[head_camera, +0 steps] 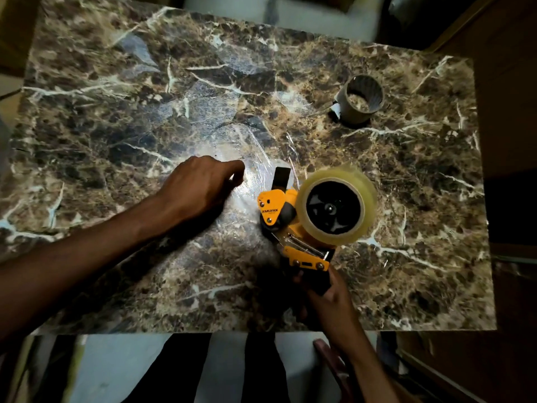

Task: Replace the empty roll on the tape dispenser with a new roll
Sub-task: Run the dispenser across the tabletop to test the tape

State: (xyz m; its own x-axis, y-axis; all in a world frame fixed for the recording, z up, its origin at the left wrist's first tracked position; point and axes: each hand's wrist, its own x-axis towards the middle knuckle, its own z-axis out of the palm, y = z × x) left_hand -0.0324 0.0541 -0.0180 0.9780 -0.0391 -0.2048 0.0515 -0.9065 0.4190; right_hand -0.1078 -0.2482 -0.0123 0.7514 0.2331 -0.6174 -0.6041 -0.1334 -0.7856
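My right hand (pixel 325 298) is wrapped around the black handle of the tape dispenser (pixel 293 225), fingers closed on it, holding it tilted over the near part of the marble table (pixel 116 112). The new roll (pixel 337 205) of clear tape already sits on the dispenser's hub, so I judge the swap itself done. The empty roll (pixel 360 100), just a bare cardboard core, stands on the far right of the table, well apart from the dispenser. My left hand (pixel 203 184) rests near the dispenser's front end, fingers curled in; whether they pinch a loose end of tape I cannot tell. What I think is left is threading the tape through the front roller and past the blade.
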